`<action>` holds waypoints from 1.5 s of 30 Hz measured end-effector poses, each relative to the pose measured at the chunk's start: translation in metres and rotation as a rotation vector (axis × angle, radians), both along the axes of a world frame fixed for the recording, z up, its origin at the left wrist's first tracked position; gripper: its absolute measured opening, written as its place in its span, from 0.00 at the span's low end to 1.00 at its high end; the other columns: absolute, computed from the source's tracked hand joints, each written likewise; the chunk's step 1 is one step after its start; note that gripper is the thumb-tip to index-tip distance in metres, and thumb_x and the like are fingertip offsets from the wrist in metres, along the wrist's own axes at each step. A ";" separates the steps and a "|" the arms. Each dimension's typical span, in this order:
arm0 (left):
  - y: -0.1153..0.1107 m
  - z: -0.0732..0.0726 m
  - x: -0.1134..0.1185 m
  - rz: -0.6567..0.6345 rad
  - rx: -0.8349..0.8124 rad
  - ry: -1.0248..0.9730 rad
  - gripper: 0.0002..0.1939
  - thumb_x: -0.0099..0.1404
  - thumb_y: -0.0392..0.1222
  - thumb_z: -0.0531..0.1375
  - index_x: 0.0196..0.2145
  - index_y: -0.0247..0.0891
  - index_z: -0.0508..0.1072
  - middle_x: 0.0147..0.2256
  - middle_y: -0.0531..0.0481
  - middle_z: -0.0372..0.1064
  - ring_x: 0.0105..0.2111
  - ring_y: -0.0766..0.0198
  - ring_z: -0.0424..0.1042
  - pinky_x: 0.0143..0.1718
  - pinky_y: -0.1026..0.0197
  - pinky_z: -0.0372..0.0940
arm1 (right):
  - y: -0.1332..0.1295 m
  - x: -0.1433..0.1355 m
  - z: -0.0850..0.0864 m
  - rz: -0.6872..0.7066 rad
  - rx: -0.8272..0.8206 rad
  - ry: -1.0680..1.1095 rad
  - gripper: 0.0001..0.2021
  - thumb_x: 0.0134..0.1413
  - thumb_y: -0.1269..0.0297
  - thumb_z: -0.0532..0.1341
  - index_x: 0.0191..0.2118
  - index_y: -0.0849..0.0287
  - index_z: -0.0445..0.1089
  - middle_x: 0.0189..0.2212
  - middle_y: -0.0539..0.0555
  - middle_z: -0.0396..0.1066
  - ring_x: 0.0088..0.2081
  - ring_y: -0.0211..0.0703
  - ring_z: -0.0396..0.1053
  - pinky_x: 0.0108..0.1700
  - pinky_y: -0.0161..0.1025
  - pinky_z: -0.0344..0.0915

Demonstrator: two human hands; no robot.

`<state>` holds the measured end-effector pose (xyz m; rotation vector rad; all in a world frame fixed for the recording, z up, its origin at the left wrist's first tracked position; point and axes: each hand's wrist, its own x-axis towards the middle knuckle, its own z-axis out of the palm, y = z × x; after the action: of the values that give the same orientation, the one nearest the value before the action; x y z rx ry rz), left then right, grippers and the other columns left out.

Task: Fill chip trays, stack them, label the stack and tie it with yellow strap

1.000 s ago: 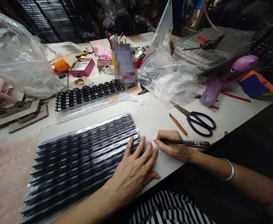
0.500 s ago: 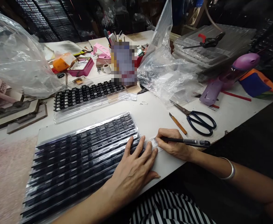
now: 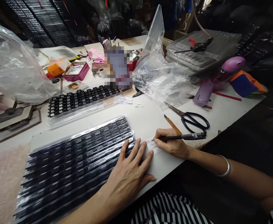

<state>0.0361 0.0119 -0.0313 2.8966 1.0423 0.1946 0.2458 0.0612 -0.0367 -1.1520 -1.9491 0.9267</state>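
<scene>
My right hand [image 3: 172, 143] is closed round a black pen [image 3: 185, 136], its tip on a small white paper slip [image 3: 153, 148] that bears some handwriting. My left hand [image 3: 133, 166] lies flat with fingers spread, its fingertips at the slip's left edge and over the right end of a clear plastic tray [image 3: 131, 122]. Rows of black plastic parts [image 3: 75, 165] fill that tray. Part of the slip is hidden under my right hand.
Beyond the pen lie a craft knife [image 3: 173, 124] and black-handled scissors [image 3: 195, 121]. Behind the tray sits another set of black parts [image 3: 82, 99]. Crumpled plastic bags [image 3: 159, 81], a purple spray bottle [image 3: 216, 82] and stacked clear trays [image 3: 201, 51] stand farther back.
The view has shifted slightly, so things on the table appear farther left. My right hand has moved a little over the slip, and more handwriting shows. My left hand keeps its place.
</scene>
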 end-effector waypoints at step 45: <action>0.001 0.000 0.000 -0.007 -0.012 0.024 0.30 0.66 0.58 0.47 0.60 0.39 0.57 0.61 0.39 0.55 0.63 0.45 0.47 0.60 0.37 0.41 | -0.002 0.001 -0.003 0.016 0.068 -0.068 0.10 0.52 0.74 0.56 0.22 0.58 0.57 0.18 0.43 0.55 0.21 0.31 0.53 0.25 0.32 0.52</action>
<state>0.0365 0.0126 -0.0318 2.8984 1.0329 0.1530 0.2464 0.0595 -0.0400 -1.1436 -2.0317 0.8327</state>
